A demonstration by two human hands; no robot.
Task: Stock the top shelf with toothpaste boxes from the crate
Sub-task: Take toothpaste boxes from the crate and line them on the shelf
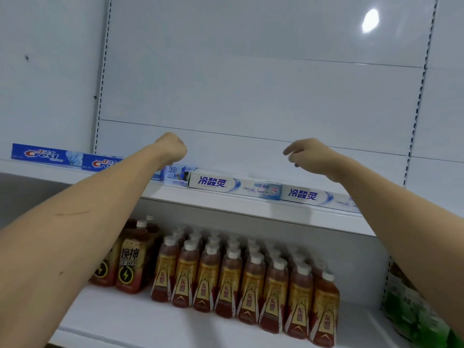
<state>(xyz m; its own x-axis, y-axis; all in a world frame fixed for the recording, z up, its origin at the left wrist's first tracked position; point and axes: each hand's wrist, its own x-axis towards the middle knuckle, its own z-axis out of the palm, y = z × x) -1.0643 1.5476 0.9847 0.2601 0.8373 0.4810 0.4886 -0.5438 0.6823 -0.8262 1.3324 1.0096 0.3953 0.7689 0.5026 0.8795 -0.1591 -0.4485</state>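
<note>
We saw the toothpaste boxes lying end to end along the top shelf [226, 207]: two blue Crest boxes [47, 154] at the left, white boxes [213, 183] toward the right. Above them, our left hand [170, 149] was curled into a fist, its grip closed on nothing visible. Our right hand [311, 154] hung with loose, part-open fingers, empty. Bottled drinks [246, 275] stood on the shelf below.
</note>
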